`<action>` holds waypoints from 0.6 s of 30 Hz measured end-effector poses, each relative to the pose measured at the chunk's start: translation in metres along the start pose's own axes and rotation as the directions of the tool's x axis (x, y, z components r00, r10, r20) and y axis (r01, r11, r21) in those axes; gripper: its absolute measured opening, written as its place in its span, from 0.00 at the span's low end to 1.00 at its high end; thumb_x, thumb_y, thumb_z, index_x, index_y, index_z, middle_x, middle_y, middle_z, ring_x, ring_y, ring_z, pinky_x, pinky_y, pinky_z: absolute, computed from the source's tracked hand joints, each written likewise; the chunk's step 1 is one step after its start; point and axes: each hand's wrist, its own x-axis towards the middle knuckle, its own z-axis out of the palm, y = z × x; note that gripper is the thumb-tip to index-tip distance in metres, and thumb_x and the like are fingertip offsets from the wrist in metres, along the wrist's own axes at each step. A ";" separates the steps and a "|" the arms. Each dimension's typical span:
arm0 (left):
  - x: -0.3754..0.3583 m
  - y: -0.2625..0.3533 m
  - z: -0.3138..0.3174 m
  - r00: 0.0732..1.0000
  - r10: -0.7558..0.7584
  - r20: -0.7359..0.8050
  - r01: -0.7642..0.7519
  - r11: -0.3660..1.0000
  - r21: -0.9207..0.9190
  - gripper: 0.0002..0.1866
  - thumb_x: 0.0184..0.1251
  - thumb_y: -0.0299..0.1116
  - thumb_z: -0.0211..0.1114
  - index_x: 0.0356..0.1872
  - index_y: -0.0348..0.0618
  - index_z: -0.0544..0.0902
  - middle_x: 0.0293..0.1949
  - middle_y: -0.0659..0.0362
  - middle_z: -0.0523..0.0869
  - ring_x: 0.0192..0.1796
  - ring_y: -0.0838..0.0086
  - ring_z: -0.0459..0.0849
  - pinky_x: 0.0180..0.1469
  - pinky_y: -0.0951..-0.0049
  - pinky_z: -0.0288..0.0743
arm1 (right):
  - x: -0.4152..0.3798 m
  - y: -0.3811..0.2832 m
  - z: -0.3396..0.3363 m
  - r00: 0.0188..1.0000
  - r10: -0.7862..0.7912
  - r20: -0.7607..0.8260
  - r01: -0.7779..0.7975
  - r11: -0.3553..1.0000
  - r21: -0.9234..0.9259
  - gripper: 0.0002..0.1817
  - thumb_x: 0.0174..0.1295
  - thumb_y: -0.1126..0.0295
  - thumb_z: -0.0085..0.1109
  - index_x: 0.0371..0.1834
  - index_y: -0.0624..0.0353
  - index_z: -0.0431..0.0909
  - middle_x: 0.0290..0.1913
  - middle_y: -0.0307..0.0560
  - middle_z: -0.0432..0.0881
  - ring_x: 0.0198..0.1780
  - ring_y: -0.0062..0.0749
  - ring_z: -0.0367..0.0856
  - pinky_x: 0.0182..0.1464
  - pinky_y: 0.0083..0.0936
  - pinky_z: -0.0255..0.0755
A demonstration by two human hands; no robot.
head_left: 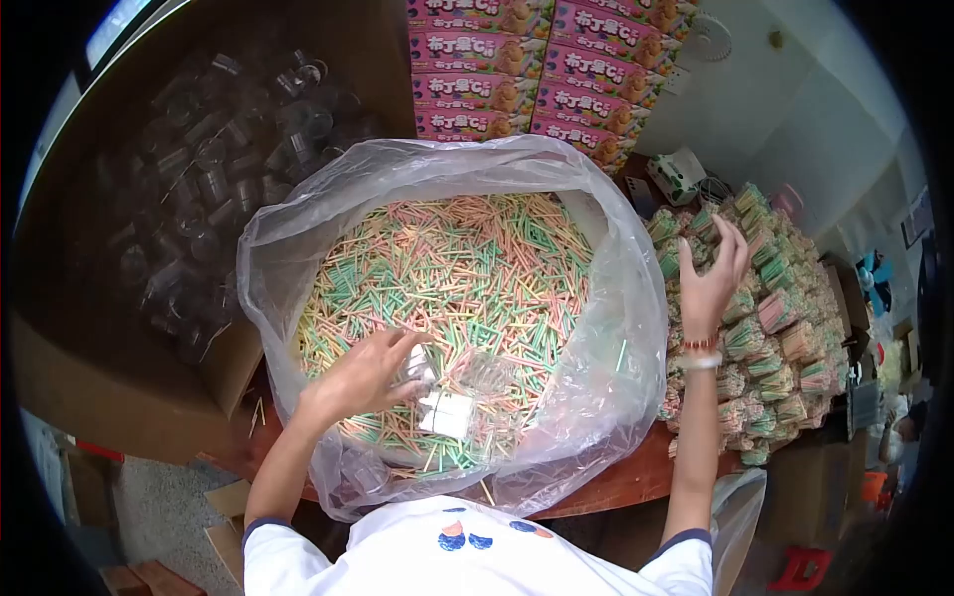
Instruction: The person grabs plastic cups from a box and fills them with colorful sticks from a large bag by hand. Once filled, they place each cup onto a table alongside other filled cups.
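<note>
My left hand (363,379) is low over the heap of short pastel candy sticks (467,268), its thumb and fingers curled around a clear plastic cup (420,362). Close beside it a white block (446,414) with a dark band across it rests on the sticks, and other clear plastic cups (487,372) lie to its right. The sticks fill a large clear plastic bag (621,288) with its mouth open. My right hand (712,278) is raised in front of the pile of stick-filled cups (780,343), fingers apart and curved, with nothing visible in them.
A deep cardboard box (109,372) at left holds many clear empty cups (214,149). Pink printed boxes (477,89) are stacked at the back. A white and green carton (678,174) stands behind the pile. The reddish table edge (606,494) shows below the bag.
</note>
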 end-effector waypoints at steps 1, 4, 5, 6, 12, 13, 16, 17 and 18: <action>-0.001 -0.002 0.001 0.997 -0.076 0.007 0.076 0.992 -0.096 0.37 0.72 0.47 0.70 0.76 0.46 0.67 0.60 0.42 0.81 0.62 0.47 0.83 0.65 0.50 0.77 | -0.010 -0.030 -0.018 0.999 -0.041 -0.003 0.041 0.997 0.064 0.32 0.56 0.72 0.78 0.66 0.57 0.78 0.65 0.51 0.75 0.69 0.48 0.72 0.73 0.44 0.68; 0.000 0.006 -0.004 0.967 -0.236 -0.093 0.178 0.891 -0.418 0.31 0.77 0.43 0.63 0.74 0.40 0.69 0.59 0.41 0.85 0.60 0.51 0.86 0.61 0.54 0.80 | -0.055 -0.110 -0.043 0.864 -0.413 0.288 0.230 0.833 0.503 0.35 0.55 0.71 0.78 0.69 0.51 0.78 0.67 0.50 0.75 0.70 0.48 0.73 0.72 0.44 0.71; 0.007 0.014 -0.009 0.947 -0.309 -0.081 0.211 0.796 -0.568 0.27 0.80 0.41 0.59 0.72 0.37 0.72 0.58 0.41 0.86 0.60 0.54 0.86 0.61 0.56 0.80 | -0.064 -0.143 -0.044 0.779 -0.531 0.334 0.218 0.728 0.649 0.36 0.54 0.71 0.78 0.69 0.50 0.77 0.68 0.50 0.75 0.72 0.48 0.72 0.72 0.45 0.72; 0.011 0.020 -0.004 0.951 -0.195 -0.241 -0.007 0.764 -0.645 0.23 0.84 0.40 0.50 0.66 0.30 0.76 0.56 0.42 0.87 0.59 0.58 0.86 0.59 0.58 0.80 | -0.076 -0.163 -0.033 0.683 -0.654 0.326 0.335 0.677 0.655 0.38 0.52 0.71 0.78 0.71 0.50 0.76 0.69 0.50 0.74 0.73 0.50 0.72 0.72 0.46 0.73; 0.015 0.003 -0.023 0.979 -0.012 -0.206 -0.108 0.821 -0.561 0.30 0.77 0.36 0.56 0.79 0.44 0.68 0.73 0.42 0.73 0.76 0.54 0.72 0.78 0.52 0.67 | -0.096 -0.163 0.011 0.763 -0.606 0.226 0.288 0.630 0.721 0.42 0.51 0.66 0.82 0.72 0.55 0.73 0.67 0.50 0.75 0.71 0.50 0.73 0.68 0.43 0.75; 0.008 -0.010 -0.016 0.973 0.011 -0.232 -0.077 0.958 -0.277 0.39 0.69 0.35 0.63 0.81 0.49 0.63 0.77 0.45 0.68 0.80 0.53 0.65 0.81 0.50 0.61 | -0.094 -0.160 0.003 0.841 -0.472 0.264 0.169 0.693 0.701 0.41 0.54 0.67 0.81 0.71 0.59 0.72 0.64 0.54 0.76 0.69 0.49 0.75 0.66 0.42 0.76; 0.021 -0.029 0.013 0.998 -0.054 -0.044 0.063 0.973 0.222 0.59 0.49 0.33 0.75 0.86 0.57 0.52 0.84 0.52 0.57 0.87 0.55 0.47 0.87 0.46 0.44 | -0.096 -0.139 0.001 0.919 -0.089 0.384 -0.239 0.648 0.723 0.43 0.56 0.67 0.81 0.73 0.62 0.68 0.61 0.51 0.77 0.65 0.41 0.78 0.70 0.40 0.71; 0.032 -0.030 0.019 0.996 0.051 -0.071 -0.032 0.968 0.248 0.60 0.48 0.30 0.76 0.85 0.59 0.53 0.84 0.54 0.57 0.87 0.55 0.48 0.87 0.46 0.42 | -0.097 -0.134 0.003 0.917 -0.090 0.388 -0.241 0.649 0.721 0.43 0.56 0.67 0.81 0.73 0.62 0.68 0.61 0.51 0.77 0.65 0.41 0.78 0.70 0.40 0.71; 0.044 -0.030 0.022 0.983 0.159 -0.094 -0.127 0.953 0.276 0.60 0.46 0.28 0.77 0.85 0.60 0.55 0.84 0.56 0.56 0.87 0.54 0.49 0.88 0.46 0.40 | -0.099 -0.127 0.006 0.924 -0.012 0.383 -0.291 0.628 0.722 0.43 0.56 0.67 0.81 0.73 0.63 0.67 0.62 0.50 0.77 0.65 0.39 0.78 0.71 0.39 0.71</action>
